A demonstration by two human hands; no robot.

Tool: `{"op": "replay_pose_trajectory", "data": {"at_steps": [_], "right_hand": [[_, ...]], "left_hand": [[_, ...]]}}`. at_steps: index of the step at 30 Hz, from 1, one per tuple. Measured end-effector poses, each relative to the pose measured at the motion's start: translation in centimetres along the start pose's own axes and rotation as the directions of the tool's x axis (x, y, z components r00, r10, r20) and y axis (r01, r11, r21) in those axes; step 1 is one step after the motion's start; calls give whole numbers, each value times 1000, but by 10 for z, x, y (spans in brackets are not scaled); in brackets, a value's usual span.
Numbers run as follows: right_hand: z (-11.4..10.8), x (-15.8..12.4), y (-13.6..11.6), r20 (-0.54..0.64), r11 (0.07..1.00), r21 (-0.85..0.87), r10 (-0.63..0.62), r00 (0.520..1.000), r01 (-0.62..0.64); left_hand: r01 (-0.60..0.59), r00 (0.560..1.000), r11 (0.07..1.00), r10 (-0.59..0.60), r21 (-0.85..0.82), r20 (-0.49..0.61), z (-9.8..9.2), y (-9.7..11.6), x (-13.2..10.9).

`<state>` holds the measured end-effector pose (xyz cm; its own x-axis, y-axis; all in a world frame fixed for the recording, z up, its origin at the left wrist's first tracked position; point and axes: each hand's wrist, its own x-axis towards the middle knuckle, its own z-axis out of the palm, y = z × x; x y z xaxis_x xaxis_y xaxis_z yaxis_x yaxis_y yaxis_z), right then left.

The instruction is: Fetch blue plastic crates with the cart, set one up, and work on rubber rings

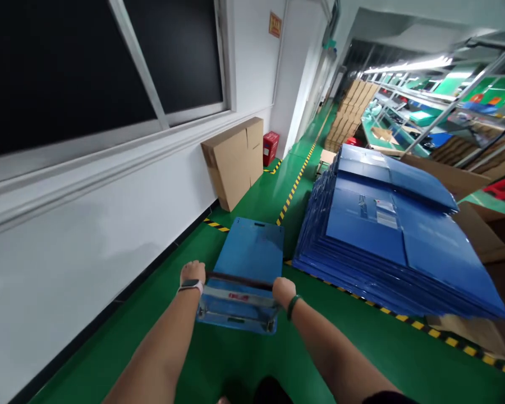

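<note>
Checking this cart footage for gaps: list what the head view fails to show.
Blue cart wheels: head view, hidden under its deck.
Fingers of left grip and right grip: head view, curled behind the cart handle.
Red label under that handle: head view, too small to read.
Wall sign: head view, too small and blurred.
White label on blue sheet stack: head view, blurred.

The head camera looked forward and down. It sat near, behind the fingers, facing along the floor.
</note>
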<state>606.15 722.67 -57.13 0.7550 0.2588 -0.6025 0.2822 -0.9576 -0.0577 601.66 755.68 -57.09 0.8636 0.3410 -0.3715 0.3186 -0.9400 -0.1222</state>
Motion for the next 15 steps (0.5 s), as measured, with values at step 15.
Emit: {"op": "replay_pose_trajectory", "data": {"at_steps": [15], "right_hand": [[-178, 289, 2, -95, 960, 81, 275, 957, -268]], "left_hand": [[-242, 970, 970, 242, 7, -12, -107, 28, 367]]}}
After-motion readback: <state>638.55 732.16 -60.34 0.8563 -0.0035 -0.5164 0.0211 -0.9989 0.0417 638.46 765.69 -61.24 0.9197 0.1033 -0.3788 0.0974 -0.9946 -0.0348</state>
